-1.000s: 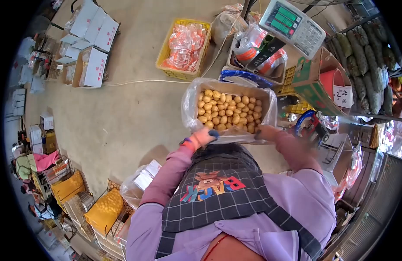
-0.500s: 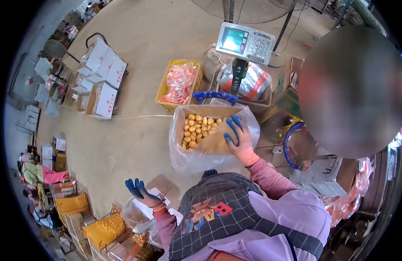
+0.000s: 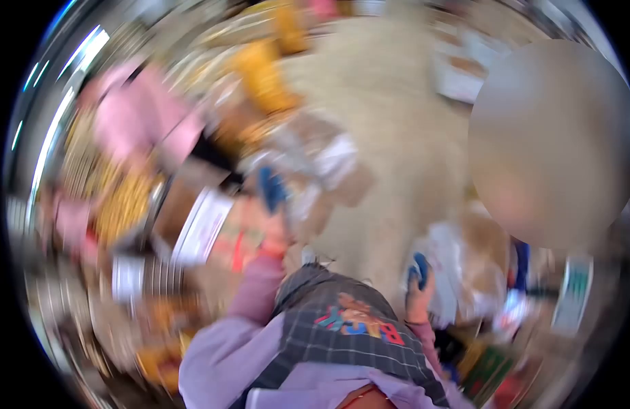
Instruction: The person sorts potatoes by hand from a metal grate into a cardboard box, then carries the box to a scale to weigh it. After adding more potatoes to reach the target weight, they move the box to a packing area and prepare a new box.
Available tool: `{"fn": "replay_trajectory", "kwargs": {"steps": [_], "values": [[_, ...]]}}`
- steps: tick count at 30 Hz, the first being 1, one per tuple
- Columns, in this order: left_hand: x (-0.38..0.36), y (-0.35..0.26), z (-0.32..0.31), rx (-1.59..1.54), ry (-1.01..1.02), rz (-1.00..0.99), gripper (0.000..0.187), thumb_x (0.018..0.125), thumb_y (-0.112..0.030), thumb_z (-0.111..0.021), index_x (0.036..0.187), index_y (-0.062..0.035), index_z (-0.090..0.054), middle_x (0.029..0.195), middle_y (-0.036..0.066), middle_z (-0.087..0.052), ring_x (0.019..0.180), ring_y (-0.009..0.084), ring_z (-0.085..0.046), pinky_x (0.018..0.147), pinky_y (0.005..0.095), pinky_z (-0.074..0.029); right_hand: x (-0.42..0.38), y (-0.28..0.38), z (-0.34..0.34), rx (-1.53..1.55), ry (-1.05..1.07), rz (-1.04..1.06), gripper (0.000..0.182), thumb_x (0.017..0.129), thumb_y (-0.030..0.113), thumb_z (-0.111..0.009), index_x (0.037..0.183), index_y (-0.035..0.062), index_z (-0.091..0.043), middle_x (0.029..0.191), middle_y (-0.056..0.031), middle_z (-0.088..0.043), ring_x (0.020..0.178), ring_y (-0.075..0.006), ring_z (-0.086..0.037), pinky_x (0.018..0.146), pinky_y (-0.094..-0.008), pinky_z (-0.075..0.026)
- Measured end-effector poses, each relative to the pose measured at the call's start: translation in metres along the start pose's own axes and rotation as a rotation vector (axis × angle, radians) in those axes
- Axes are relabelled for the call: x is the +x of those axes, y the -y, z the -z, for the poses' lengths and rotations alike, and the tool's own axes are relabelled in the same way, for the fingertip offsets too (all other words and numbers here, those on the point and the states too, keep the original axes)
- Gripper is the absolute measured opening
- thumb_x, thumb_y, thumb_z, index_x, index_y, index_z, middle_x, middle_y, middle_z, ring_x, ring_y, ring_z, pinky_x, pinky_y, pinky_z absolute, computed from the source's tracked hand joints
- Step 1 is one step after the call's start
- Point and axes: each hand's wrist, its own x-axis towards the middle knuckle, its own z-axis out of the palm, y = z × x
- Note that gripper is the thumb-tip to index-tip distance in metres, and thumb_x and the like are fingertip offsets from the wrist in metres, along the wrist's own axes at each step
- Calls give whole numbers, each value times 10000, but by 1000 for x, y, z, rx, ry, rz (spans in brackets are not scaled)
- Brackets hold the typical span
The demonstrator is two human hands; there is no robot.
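Note:
My left hand [image 3: 270,211], in a glove with blue fingers, reaches forward on the left; motion smears its fingers. Just beyond it, on the floor side, lies clear and white plastic [image 3: 332,157] around brown cardboard. Lower on the right hangs my right hand [image 3: 418,286], also gloved and blurred, with its blue fingertips pointing away from me. Close to that hand stands a box with a clear plastic liner [image 3: 446,262], whose contents are blurred. Whether either hand holds anything, I cannot tell.
A person in pink [image 3: 144,123] bends at the upper left near yellow produce [image 3: 127,204]. Yellow sacks [image 3: 264,75] lie farther off, and an open carton [image 3: 202,225] stands left of my arm. The scale display [image 3: 573,294] is at the right.
My view has swung left, so the lined box and scale now sit at the right. My right hand has left the box's liner; my left hand is nearer the cartons and sacks.

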Motion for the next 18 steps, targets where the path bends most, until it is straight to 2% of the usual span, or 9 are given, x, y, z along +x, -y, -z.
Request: {"fn": "replay_trajectory", "kwargs": {"steps": [2,3,7,9,11,12,13,16,18], "values": [[14,-1,68,242,-3,-213,628,942,-144,-582,1481,-57,-272,1464,89,-379,1257,199,-450,1032,324,-379,1,-3,-42,33,187,-16,339,924,85,-567,1233,-53,-547,1235,-145,-587,1153,-226,-541,968,-317,-439],[21,19,101,248,-78,-106,691,900,-134,-642,1478,-52,-272,1456,98,-383,1257,206,-451,1032,324,-377,5,1,-61,-106,296,53,339,922,87,-564,1225,-66,-551,1213,-151,-600,1133,-233,-556,966,-326,-440],[48,26,229,750,-207,-280,719,832,-163,-709,1433,-32,-337,1424,172,-409,1277,303,-444,1049,400,-374,14,20,-154,-228,586,67,300,885,48,-563,1167,-51,-596,1157,-152,-631,1099,-244,-585,964,-333,-434],[65,30,301,904,-272,-230,724,812,-215,-723,1415,-31,-366,1407,201,-416,1272,340,-439,1049,423,-369,11,31,-210,-299,674,92,291,871,33,-562,1148,-44,-609,1136,-152,-642,1088,-248,-595,959,-336,-434],[87,33,387,1053,-312,-177,733,793,-267,-736,1397,-29,-395,1390,230,-424,1267,377,-435,1049,445,-364,-8,57,-275,-496,730,249,285,856,13,-560,1131,-35,-618,1105,-148,-655,1066,-253,-606,939,-337,-444],[104,42,429,1108,-391,-139,746,775,-318,-738,1384,-33,-415,1377,252,-425,1259,405,-427,1049,461,-356,-11,58,-304,-543,720,318,273,903,68,-568,1143,-52,-620,1098,-141,-668,1030,-203,-612,918,-320,-459],[118,48,470,1158,-476,-95,762,757,-369,-741,1370,-36,-435,1364,275,-426,1251,433,-419,1050,476,-349,-15,60,-339,-555,738,338,273,903,68,-568,1143,-52,-620,1098,-141,-668,1030,-203,-612,918,-320,-459],[173,48,587,1327,-585,-1,754,772,-406,-717,1373,-48,-437,1356,287,-427,1236,441,-423,1045,481,-348,-49,90,-428,-436,701,73,310,866,14,-558,1168,-33,-607,1114,-164,-656,1011,-230,-621,914,-315,-458],[218,46,659,1556,-601,142,754,783,-462,-675,1372,-50,-445,1387,262,-410,1225,440,-427,1051,485,-339,-68,103,-469,-521,920,144,310,867,30,-571,1171,-27,-603,1115,-181,-650,1029,-251,-620,923,-328,-455]]}}
